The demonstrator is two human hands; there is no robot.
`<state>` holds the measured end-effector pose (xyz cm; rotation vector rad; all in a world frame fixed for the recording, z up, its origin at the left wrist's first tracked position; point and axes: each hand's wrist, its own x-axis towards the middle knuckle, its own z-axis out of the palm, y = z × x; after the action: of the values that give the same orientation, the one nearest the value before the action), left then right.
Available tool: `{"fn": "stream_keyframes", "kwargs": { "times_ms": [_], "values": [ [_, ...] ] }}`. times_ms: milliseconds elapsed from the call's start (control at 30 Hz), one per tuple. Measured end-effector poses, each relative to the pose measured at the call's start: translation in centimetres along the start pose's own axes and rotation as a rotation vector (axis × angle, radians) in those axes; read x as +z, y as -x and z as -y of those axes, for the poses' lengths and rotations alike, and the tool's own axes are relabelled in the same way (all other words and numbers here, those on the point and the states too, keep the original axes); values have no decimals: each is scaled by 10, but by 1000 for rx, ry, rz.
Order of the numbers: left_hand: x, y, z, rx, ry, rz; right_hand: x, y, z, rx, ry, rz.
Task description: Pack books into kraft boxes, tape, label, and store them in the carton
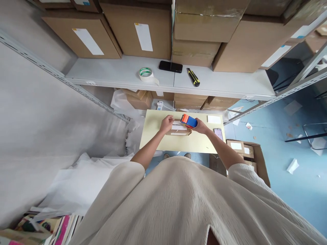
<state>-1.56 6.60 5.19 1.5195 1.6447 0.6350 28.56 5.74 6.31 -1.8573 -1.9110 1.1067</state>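
Evidently, the right hand (201, 126) grips the tape dispenser (189, 121), which partly hides the box (178, 129). Left hand (167, 123): I cannot tell its grip.

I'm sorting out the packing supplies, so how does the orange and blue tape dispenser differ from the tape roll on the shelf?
The tape dispenser is orange and blue; the tape roll is whitish with a green inner ring.
The dispenser is gripped in the right hand, at the right end of the cardboard box; the roll lies on the shelf, untouched.
The dispenser is longish, the roll round.
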Motion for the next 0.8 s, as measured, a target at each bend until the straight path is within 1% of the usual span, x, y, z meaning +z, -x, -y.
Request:
{"fn": "stream_keyframes", "kwargs": {
  "times_ms": [67,167,233,333,500,700,800],
  "values": [
    [0,-8,-13,-67,172,22,0,0,1,-7,-7,-1],
    [6,-14,-29,-152,344,67,-1,1,3,-7,-8,13],
    [11,-17,-35,-180,406,77,-1,3,4,-5,-5,22],
    [13,-20,-38,-199,430,48,-3,5,8,0,17,27],
    [4,-22,-27,-217,454,-60,-8,4,21,-13,142,79],
    [1,-14,-7,-277,543,-109,-14,-3,39,-128,306,171],
    [-8,-12,9,-285,587,-168,-16,-5,40,-156,369,194]
  ]
}}
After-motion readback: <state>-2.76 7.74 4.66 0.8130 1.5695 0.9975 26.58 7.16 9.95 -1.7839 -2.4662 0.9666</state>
